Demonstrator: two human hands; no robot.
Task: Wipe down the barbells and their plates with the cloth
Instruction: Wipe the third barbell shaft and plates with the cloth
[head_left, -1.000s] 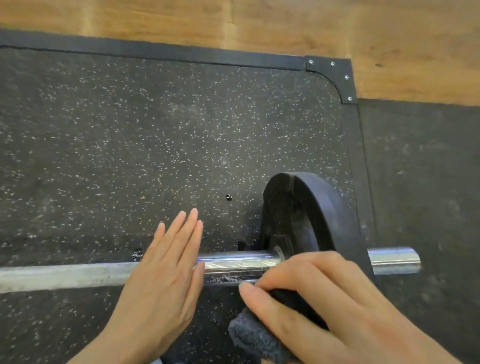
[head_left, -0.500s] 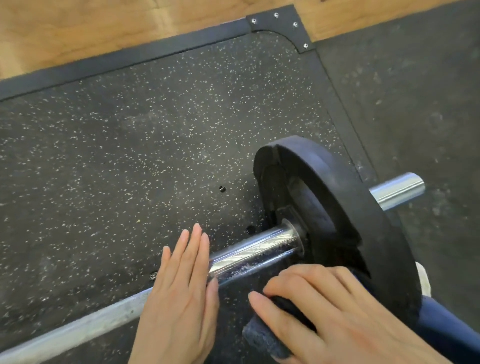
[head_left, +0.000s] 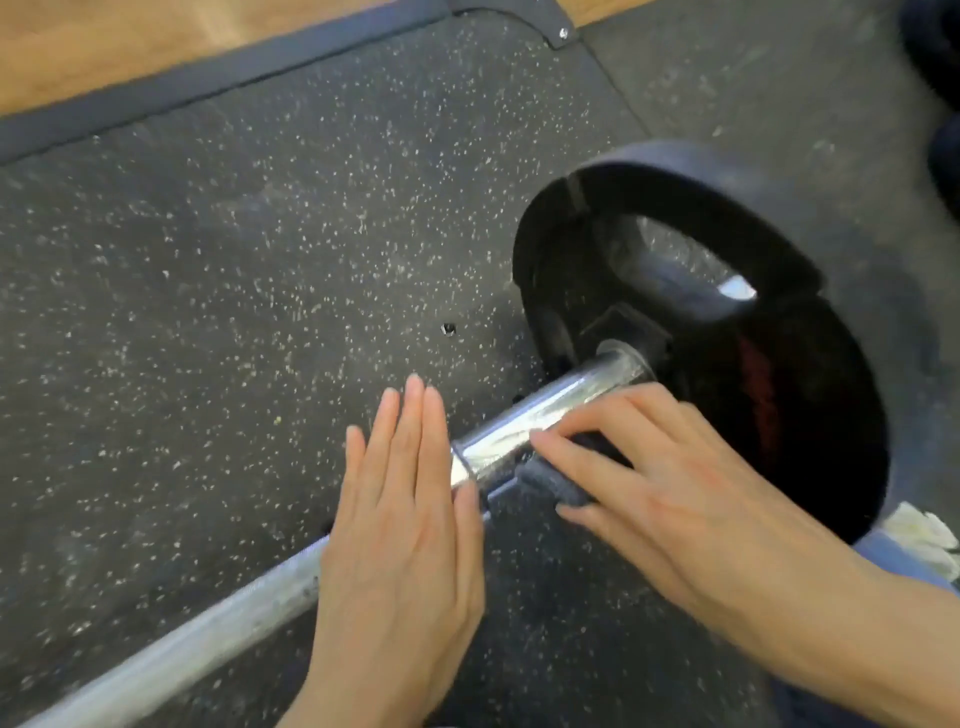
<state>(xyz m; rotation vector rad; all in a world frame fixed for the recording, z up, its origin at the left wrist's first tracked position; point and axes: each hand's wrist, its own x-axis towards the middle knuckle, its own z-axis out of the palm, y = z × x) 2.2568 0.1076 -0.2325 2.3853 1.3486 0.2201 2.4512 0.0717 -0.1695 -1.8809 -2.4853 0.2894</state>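
The wooden floor (head_left: 130, 47) fills the 11 o'clock corner, bordered by the dark frame (head_left: 218, 85) of the speckled rubber mat (head_left: 208, 286) that covers most of the view. A small dark speck (head_left: 448, 329) lies on the mat near the centre.

The barbell (head_left: 171, 649) runs across the mat from 8 o'clock up toward 2 o'clock, its dull shaft widening into a shiny sleeve (head_left: 550, 410) near the centre.

The left hand (head_left: 400, 519) lies flat over the bar where shaft meets sleeve, palm down, its fingers (head_left: 415, 426) straight and pressed together, pointing toward 12 o'clock and reaching past the bar over the mat. It presses on the bar and grips nothing.

Just beside it, toward 3 o'clock, the right hand (head_left: 654, 478) rests on the sleeve with a dark grey cloth (head_left: 556, 480) under it. Its fingers are slightly spread and bent, holding the cloth against the near side of the sleeve; a fold of cloth shows below the index finger.

At 2 o'clock the black plate (head_left: 675, 176) sits on the sleeve, standing on edge and touching the mat, with a grip opening through it. A grey floor (head_left: 779, 78) lies beyond it. A white rag (head_left: 924, 535) and blue fabric (head_left: 883, 556) show at 4 o'clock, partly hidden.
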